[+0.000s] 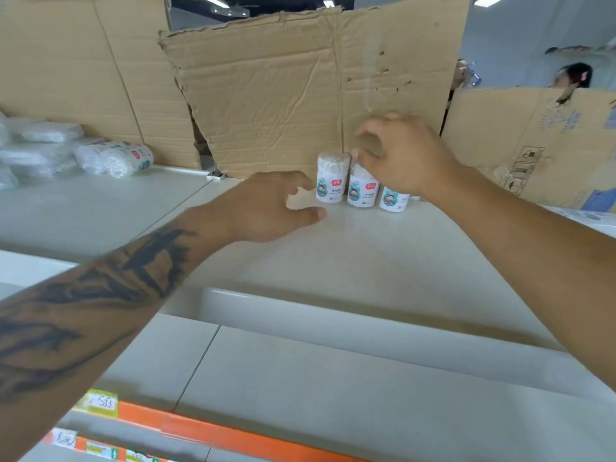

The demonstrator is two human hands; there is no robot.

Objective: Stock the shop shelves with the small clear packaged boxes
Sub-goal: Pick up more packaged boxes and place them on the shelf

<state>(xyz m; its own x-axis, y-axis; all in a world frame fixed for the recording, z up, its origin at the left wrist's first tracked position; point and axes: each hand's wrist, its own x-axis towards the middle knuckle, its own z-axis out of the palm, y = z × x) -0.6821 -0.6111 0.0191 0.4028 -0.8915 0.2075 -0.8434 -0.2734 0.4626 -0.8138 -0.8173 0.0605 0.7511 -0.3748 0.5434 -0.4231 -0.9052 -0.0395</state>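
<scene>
Three small clear packaged boxes of cotton swabs stand upright in a row at the back of the pale shelf (366,261): a left box (331,181), a middle box (361,191) and a right box (393,200), the last partly hidden by my wrist. My right hand (403,155) hovers over the middle box, fingers curled and apart, thumb tip touching its top. My left hand (266,208) lies just left of the left box, thumb and fingers spread, holding nothing.
More clear swab boxes (116,158) lie on their sides at the back left, beside plastic-wrapped packs (36,145). Torn cardboard sheets (266,95) wall off the shelf's back. A lower shelf edge carries an orange price strip (216,431). Two people are behind the cardboard, upper right.
</scene>
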